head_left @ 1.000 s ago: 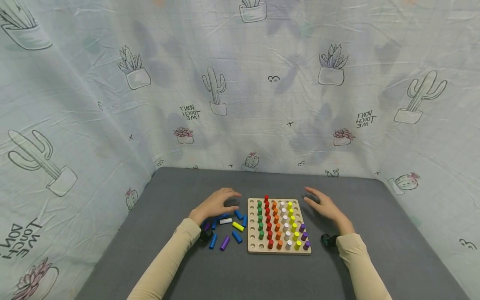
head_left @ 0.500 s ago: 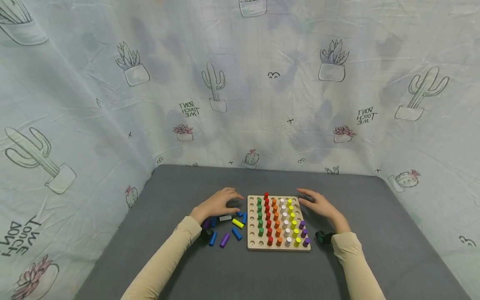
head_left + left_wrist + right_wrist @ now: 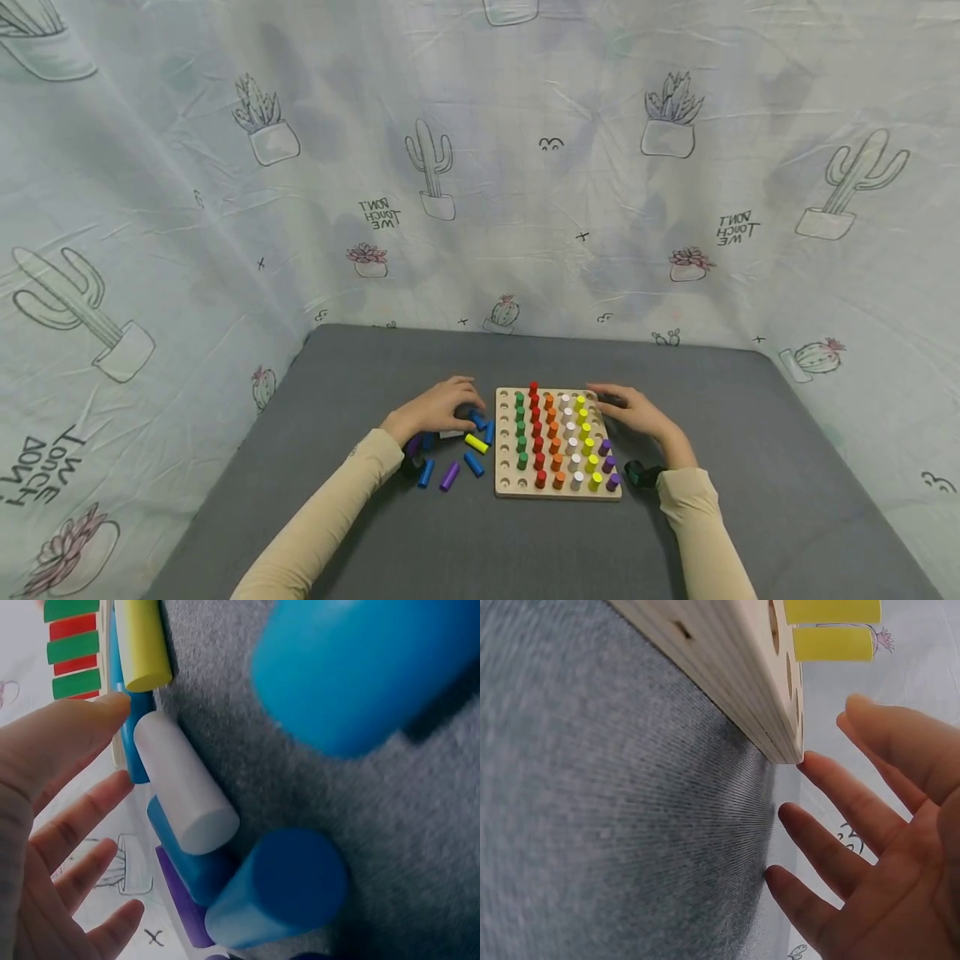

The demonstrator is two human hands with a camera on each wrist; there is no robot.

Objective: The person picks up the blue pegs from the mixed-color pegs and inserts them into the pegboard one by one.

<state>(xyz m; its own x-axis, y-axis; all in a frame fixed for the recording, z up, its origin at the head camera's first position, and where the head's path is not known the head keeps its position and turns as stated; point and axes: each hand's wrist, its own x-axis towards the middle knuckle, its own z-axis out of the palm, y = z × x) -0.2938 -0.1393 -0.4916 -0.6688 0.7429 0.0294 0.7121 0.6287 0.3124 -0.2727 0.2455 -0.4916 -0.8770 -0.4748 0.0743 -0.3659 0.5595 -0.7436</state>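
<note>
My left hand [image 3: 435, 410] hovers over loose pegs left of a wooden pegboard [image 3: 558, 495]. In the left wrist view its fingers are spread and the thumb is extended, with a blue peg [image 3: 136, 742] just beyond the thumb tip and a white peg [image 3: 184, 784] beside it. Nothing is gripped there. At the board's far right corner is my right hand [image 3: 637, 412], fingers apart, one fingertip right at the corner in the right wrist view. Green, red [image 3: 540, 478], orange, white, yellow and purple pegs stand upright in columns on the board.
Around the left hand lie a yellow peg [image 3: 476, 443], a purple peg [image 3: 449, 476] and several blue pegs [image 3: 473, 464]. Bare holes show along the board's left column. A grey cloth-covered table [image 3: 480, 550] carries everything, and a cactus-print curtain [image 3: 510, 192] hangs behind it.
My right hand has moved left to the board's far right corner. My left hand has shifted slightly right, its fingertips drawing closer to a blue peg. The head view has tilted slightly up.
</note>
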